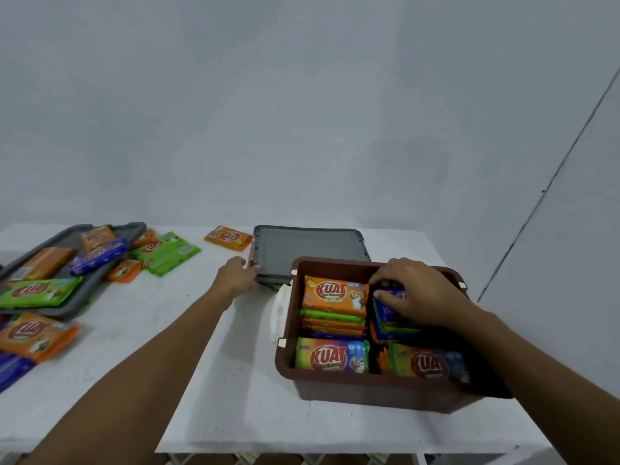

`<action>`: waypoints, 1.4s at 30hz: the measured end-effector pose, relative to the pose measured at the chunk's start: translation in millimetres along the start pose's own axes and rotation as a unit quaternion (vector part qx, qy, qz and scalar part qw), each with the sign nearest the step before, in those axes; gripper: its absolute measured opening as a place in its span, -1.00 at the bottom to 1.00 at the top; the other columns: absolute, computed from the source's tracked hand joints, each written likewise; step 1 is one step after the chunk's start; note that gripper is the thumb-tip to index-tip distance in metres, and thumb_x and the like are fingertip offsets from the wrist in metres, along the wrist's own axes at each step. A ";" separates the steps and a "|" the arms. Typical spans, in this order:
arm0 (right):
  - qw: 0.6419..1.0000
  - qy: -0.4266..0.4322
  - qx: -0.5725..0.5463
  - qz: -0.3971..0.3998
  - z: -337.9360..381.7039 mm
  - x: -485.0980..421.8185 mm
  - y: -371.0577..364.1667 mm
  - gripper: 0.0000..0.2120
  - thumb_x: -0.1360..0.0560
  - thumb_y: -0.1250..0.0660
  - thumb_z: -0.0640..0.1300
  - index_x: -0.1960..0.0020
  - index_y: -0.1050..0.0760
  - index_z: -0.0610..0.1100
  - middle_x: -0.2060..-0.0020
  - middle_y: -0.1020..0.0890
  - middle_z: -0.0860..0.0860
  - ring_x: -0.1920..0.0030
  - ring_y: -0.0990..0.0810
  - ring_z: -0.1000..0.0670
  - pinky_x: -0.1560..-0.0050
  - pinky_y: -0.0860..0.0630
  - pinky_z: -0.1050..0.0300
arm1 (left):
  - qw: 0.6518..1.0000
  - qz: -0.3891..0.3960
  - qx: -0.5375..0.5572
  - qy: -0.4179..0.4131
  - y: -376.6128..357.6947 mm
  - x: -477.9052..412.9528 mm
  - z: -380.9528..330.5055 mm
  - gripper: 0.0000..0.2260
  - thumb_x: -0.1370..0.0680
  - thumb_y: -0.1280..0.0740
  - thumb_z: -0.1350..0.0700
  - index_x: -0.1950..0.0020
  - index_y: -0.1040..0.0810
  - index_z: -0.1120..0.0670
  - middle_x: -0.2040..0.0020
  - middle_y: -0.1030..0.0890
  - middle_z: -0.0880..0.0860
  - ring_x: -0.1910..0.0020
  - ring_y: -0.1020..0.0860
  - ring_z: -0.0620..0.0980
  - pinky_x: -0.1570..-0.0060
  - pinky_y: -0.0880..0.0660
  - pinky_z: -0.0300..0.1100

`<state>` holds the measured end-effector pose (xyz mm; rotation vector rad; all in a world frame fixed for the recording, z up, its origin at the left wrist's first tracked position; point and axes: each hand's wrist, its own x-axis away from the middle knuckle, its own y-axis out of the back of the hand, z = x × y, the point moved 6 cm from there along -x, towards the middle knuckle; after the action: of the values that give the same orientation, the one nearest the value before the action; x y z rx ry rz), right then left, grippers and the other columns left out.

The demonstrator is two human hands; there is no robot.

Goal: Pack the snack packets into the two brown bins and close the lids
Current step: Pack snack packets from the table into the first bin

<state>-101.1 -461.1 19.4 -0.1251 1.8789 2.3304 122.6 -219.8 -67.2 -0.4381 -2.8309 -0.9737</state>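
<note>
- Brown bin (pixel 369 394) sits lower right of centre on the white table (pixel 201 364), lid off, packed with snack packets in rows.
- Right hand (pixel 416 290) reaches into the bin's far right section. Fingers curl over a blue packet (pixel 389 310) and the thumb is against its near face, so it is grasping it. The packet stands on top of the stack there.
- In the bin's far left section an orange packet (pixel 335 295) lies on a stack of green and orange ones. Two multicoloured packets (pixel 332 355) stand along the near wall.
- Grey lid (pixel 308 250) lies flat just behind the bin, at frame centre.
- Left hand (pixel 236 275) is stretched out to the lid's near left corner with its fingertips at the edge. Cannot tell whether it grips the edge or only touches it.
- A single orange packet (pixel 228 236) lies on the table just left of the lid's far corner.
- A second grey lid (pixel 73 308) at the left of the frame carries loose packets, among them a green packet (pixel 38 292) and a purple packet (pixel 97 256).
- More packets lie around it: a green pair (pixel 167 253) to its right and an orange one (pixel 33 335) at the lower left.
</note>
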 end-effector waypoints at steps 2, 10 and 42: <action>0.999 0.011 -0.017 -0.025 11.3 -12.4 4.5 -0.82 -0.53 -0.32 0.04 -0.09 -0.59 0.06 0.12 -0.58 0.15 0.09 -0.48 0.13 0.07 -0.48 0.10 | 0.999 0.023 0.023 -0.024 -7.7 -5.6 -3.6 -0.66 -0.59 -0.31 0.14 -0.34 -0.44 0.20 -0.11 -0.59 0.19 0.07 -0.58 0.09 0.14 -0.55 -0.12; 0.997 0.022 -0.053 -0.052 55.1 -98.5 -0.2 -0.84 -0.53 -0.29 0.00 -0.03 -0.61 0.03 0.13 -0.62 0.14 0.11 -0.53 0.14 0.11 -0.51 0.10 | 0.965 0.068 -0.163 -0.195 -33.1 -26.7 -30.8 -0.80 -0.56 -0.33 0.01 -0.10 -0.62 0.07 -0.03 -0.64 0.06 0.03 -0.57 0.02 0.00 -0.52 -0.09; 0.992 -0.060 -0.056 0.099 120.7 -288.4 -101.5 -0.63 -0.38 -0.46 -0.07 -0.06 -0.35 -0.05 0.03 -0.57 -0.04 -0.01 -0.57 -0.11 0.15 -0.44 0.10 | 0.921 0.041 -0.211 -0.325 88.9 -103.6 63.2 -0.39 -0.28 -0.42 -0.25 -0.21 -0.40 0.03 -0.02 -0.35 -0.06 0.14 -0.49 -0.06 0.24 -0.51 -0.09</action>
<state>203.2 -339.7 -7.8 0.1936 1.7775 2.5095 247.5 -138.2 -86.0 -1.1021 -3.0790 -1.6957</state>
